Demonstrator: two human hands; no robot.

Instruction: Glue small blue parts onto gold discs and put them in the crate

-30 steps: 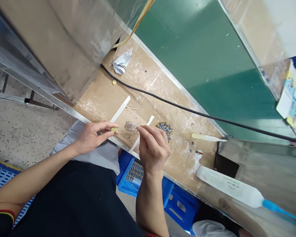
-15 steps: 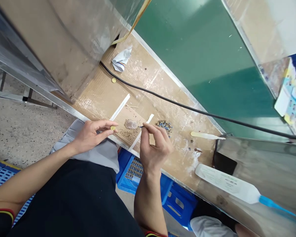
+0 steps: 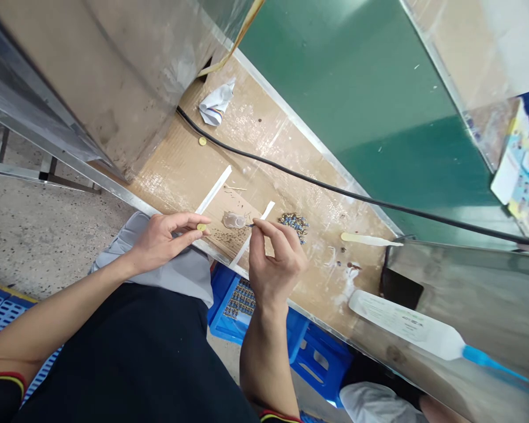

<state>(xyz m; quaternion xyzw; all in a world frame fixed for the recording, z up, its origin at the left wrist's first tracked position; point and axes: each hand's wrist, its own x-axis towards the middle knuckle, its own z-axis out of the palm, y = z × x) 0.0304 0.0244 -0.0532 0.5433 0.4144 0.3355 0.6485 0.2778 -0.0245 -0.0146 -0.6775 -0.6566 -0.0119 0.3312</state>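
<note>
My left hand [image 3: 165,239] pinches a small round yellow disc [image 3: 201,227] between thumb and forefinger at the near edge of the cardboard-covered bench [image 3: 189,170]. My right hand [image 3: 274,263] is closed on a thin dark-tipped tool [image 3: 249,225] whose tip touches a small clear blob [image 3: 234,220] on the bench between the two hands. A heap of small blue and metal parts [image 3: 295,223] lies just right of the right hand's fingers.
A black cable [image 3: 335,192] crosses the bench. A crumpled cloth [image 3: 216,104], another yellow disc [image 3: 201,141], white strips [image 3: 214,190], a flat stick [image 3: 365,239] and a white bottle with blue tip [image 3: 418,332] lie around. A blue crate [image 3: 300,349] sits below; a green belt [image 3: 357,100] beyond.
My right hand turned and drew back slightly, baring the thin tool's tip at the clear blob. The left hand with the disc stayed nearly still.
</note>
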